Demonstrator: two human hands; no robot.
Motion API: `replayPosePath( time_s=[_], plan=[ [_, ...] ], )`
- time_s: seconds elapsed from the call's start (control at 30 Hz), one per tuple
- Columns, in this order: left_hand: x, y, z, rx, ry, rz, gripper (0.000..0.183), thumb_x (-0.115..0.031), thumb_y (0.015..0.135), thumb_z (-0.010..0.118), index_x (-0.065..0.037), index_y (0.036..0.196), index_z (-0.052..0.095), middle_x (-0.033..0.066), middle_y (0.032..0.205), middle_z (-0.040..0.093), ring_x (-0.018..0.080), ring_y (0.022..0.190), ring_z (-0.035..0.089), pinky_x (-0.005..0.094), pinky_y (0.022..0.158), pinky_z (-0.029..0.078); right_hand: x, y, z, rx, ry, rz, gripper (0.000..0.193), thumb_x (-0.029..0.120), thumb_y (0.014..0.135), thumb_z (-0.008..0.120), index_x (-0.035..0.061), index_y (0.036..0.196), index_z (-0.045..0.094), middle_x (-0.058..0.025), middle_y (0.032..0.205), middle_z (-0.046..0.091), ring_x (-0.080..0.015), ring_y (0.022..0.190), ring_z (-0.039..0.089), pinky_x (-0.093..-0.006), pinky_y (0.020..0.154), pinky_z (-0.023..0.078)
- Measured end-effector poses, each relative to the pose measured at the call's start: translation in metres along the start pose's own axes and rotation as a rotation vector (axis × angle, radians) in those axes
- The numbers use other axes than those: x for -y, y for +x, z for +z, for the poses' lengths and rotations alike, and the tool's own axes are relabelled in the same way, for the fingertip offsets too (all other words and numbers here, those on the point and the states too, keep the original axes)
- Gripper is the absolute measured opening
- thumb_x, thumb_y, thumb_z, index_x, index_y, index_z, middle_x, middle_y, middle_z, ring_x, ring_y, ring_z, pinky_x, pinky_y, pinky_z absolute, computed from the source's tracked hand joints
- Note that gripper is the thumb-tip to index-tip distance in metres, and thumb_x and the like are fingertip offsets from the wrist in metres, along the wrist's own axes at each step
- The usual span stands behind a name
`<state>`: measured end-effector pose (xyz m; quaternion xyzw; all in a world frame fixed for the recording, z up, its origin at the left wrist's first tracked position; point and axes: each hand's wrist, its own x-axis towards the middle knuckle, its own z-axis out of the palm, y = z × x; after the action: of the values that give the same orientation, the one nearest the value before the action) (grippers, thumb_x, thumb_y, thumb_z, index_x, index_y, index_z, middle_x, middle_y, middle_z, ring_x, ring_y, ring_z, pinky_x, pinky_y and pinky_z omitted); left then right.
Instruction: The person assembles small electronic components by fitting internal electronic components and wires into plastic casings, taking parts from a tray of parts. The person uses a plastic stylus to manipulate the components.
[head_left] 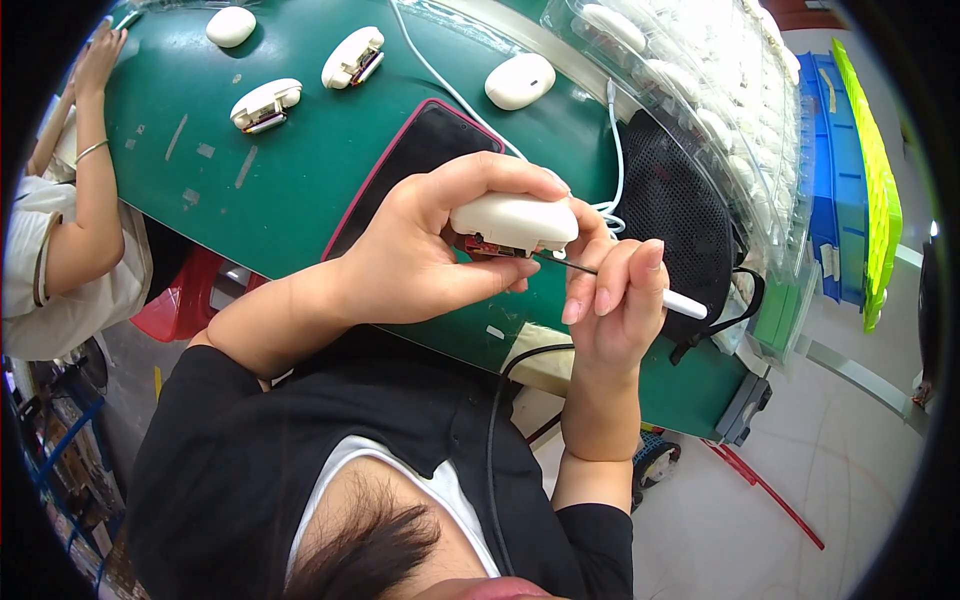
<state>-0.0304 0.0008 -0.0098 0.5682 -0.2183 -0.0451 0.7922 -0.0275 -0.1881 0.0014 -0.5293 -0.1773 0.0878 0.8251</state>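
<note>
My left hand (pixel 400 245) grips a rounded white plastic device (pixel 515 218) above the table, thumb below it and fingers over the top. Its lower side is open, showing reddish circuit parts inside. In my right hand (pixel 622 300) is a thin screwdriver (pixel 684 304) with a white handle and dark shaft. The shaft points left at the device's open edge; whether the tip touches anything inside is too small to tell. Farther back lie two similar opened devices (pixel 353 57) (pixel 266 104) and two closed white ones (pixel 231 27) (pixel 520 80).
Beneath my hands is the green table (pixel 240 200), with a pink-edged dark tablet (pixel 410 150), a white cable (pixel 440 75) and a black mesh pouch (pixel 672 200). Clear trays (pixel 770 180) of white parts stand at right, beside a blue crate (pixel 835 170). A co-worker's arm (pixel 95 200) is at left.
</note>
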Motion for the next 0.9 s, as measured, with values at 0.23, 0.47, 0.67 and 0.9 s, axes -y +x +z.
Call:
replayPosePath(
  time_s=[0.23, 0.47, 0.67, 0.9],
  plan=[
    [0.0009, -0.0006, -0.0001, 0.005, 0.009, 0.016, 0.048, 0.013, 0.073, 0.065, -0.001, 0.116, 0.05, 0.0105, 0.11, 0.054, 0.0181, 0.09, 0.062, 0.0282, 0.069, 0.058, -0.0046, -0.0012, 0.0012, -0.004, 0.156, 0.041, 0.055, 0.03, 0.101, 0.028, 0.0073, 0.056, 0.051, -0.0121, 0.053, 0.058, -0.0329, 0.107, 0.052, -0.0394, 0.098, 0.032],
    [0.0012, -0.001, 0.0011, 0.004, 0.028, 0.048, 0.049, 0.012, 0.071, 0.069, -0.001, 0.115, 0.051, 0.0096, 0.107, 0.055, 0.0169, 0.091, 0.061, 0.0273, 0.07, 0.057, -0.0066, -0.0023, 0.0008, -0.036, 0.277, 0.118, 0.057, 0.03, 0.101, 0.026, 0.0102, 0.053, 0.049, -0.0118, 0.051, 0.056, -0.0311, 0.106, 0.052, -0.0375, 0.1, 0.031],
    [-0.0001, 0.0002, 0.0006, 0.023, 0.063, 0.071, 0.051, 0.011, 0.068, 0.073, -0.002, 0.114, 0.053, 0.0078, 0.104, 0.057, 0.0149, 0.094, 0.059, 0.0264, 0.075, 0.053, -0.0074, -0.0012, -0.0033, 0.001, 0.301, 0.155, 0.056, 0.031, 0.1, 0.028, 0.0107, 0.052, 0.049, -0.0118, 0.049, 0.055, -0.0307, 0.103, 0.053, -0.0384, 0.101, 0.031],
    [-0.0008, -0.0008, 0.001, 0.026, 0.005, 0.06, 0.047, 0.007, 0.071, 0.07, -0.005, 0.114, 0.056, 0.0083, 0.108, 0.061, 0.0172, 0.1, 0.059, 0.0287, 0.083, 0.05, -0.0022, 0.0005, 0.0009, 0.022, 0.196, 0.144, 0.056, 0.031, 0.101, 0.021, 0.0158, 0.054, 0.046, -0.0067, 0.043, 0.051, -0.0143, 0.047, 0.051, -0.0287, 0.077, 0.047]
  ],
)
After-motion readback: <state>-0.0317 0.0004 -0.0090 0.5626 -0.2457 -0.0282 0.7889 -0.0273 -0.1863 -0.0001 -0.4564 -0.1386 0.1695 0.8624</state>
